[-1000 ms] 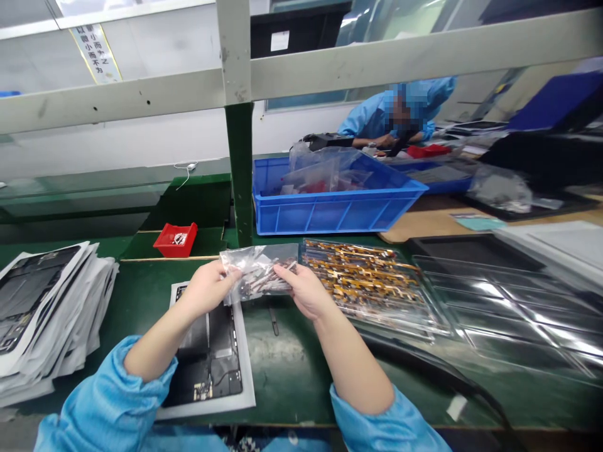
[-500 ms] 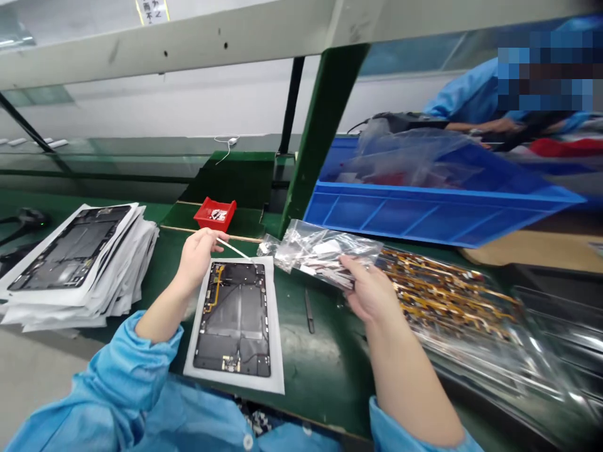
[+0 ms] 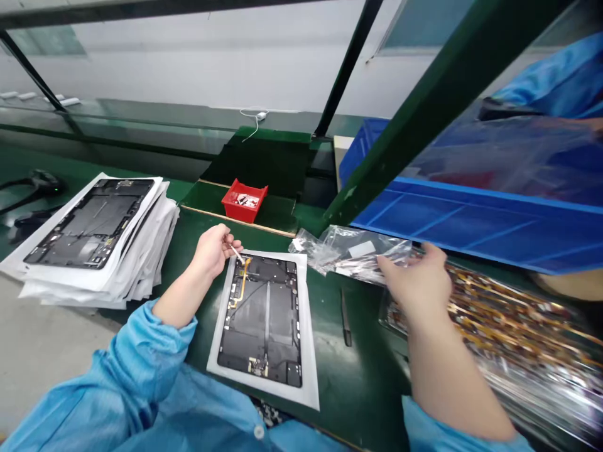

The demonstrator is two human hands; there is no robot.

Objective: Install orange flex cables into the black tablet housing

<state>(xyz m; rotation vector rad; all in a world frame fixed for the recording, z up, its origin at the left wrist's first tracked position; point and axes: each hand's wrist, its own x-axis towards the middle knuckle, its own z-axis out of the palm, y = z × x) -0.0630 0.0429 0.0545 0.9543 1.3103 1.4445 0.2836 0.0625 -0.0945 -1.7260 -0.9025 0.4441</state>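
Note:
My left hand [image 3: 213, 252] pinches a thin white strip [image 3: 237, 254] over the top-left corner of a black tablet housing [image 3: 257, 314]. An orange flex cable [image 3: 242, 285] runs down the housing's left side, and a white sheet [image 3: 309, 351] lies under it. Farther right, my right hand [image 3: 419, 282] is at the right end of a clear plastic bag [image 3: 360, 248] of thin strips. Its thumb touches the bag, and its fingers are spread apart. Between the housing and this hand lie dark tweezers [image 3: 346, 320].
At left is a stack of housings [image 3: 94, 220] interleaved with white sheets. A red bin [image 3: 244, 202] of small parts stands behind. Orange flex cables [image 3: 509, 307] lie at right, below a blue crate [image 3: 471, 220]. A green post [image 3: 424, 107] slants across. Another person's blue sleeve [image 3: 560, 72] shows beyond.
My view has shifted, so the bench sits farther right in it. The white strip has come to the housing's top-left corner. The bag is lower on the bench, and my right hand's fingers have spread.

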